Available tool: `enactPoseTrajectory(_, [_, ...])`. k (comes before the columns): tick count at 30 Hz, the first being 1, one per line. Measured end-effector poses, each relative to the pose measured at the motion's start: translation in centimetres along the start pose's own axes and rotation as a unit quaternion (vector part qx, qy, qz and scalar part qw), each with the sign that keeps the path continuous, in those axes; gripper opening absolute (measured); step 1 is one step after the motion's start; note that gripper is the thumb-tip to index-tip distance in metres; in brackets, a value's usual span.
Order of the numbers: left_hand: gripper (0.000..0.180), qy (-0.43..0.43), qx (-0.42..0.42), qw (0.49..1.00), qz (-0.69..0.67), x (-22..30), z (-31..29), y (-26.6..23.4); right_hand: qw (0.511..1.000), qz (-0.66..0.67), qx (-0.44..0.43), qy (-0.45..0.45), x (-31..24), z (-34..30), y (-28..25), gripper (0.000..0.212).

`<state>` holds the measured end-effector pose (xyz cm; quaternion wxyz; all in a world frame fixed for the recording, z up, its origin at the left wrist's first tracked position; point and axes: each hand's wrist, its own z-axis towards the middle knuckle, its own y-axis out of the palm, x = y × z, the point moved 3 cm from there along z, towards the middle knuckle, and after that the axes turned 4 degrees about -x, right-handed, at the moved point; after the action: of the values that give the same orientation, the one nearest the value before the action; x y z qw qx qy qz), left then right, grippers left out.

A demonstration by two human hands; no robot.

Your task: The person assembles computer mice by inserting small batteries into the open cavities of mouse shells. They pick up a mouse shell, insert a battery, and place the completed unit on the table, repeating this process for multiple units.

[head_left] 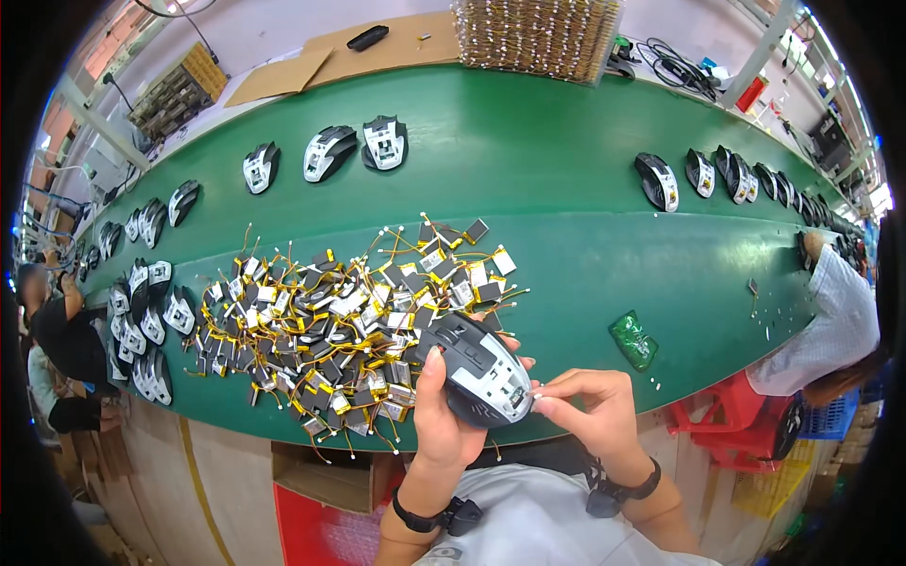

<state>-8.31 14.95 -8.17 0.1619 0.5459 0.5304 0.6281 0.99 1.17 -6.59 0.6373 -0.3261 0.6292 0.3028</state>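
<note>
My left hand (442,423) is closed around a black and white computer mouse (472,363) with its top cover off, held tilted over the front edge of the green table. A small opening near the mouse's lower end shows parts inside. My right hand (601,407) pinches with thumb and forefinger right at that end; something small and pale shows at the fingertips, too small to name. Just left of the mouse lies a big heap of small battery packs (344,316), grey and silver with yellow tape, thin wires and white plugs.
Open mice (385,143) stand along the green table (528,141), with more grouped at left (151,325) and lined up at right (658,181). A green bag (633,341) lies right of my hands. Co-workers sit at left (71,325) and right (835,311). A filled clear box (538,38) stands behind.
</note>
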Motion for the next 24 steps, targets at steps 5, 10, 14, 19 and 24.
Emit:
enactPoseTrajectory(5, [0.064,0.01,-0.003,1.0,-0.001,-0.3,0.0,-0.3,1.0,-0.017,0.018,0.001,-0.2,-0.2,0.2,0.011])
enactPoseTrajectory(10, [0.064,0.0,0.007,1.0,-0.015,-0.4,-0.1,-0.5,0.998,-0.049,0.023,0.013,-0.8,-0.1,0.2,0.01])
enactPoseTrajectory(14, [0.065,-0.001,0.008,1.0,-0.011,-0.6,-0.2,-0.3,0.996,0.047,0.055,0.047,0.1,-0.3,0.0,0.012])
enactPoseTrajectory(19, [0.065,-0.004,0.004,1.0,0.002,-0.5,-0.3,-0.4,0.983,0.162,0.061,0.052,0.7,-0.3,0.0,0.012])
enactPoseTrajectory(24, [0.068,0.001,-0.02,0.999,-0.038,-0.5,-0.5,-0.4,0.985,0.161,0.061,-0.008,-0.3,-0.3,0.1,0.011])
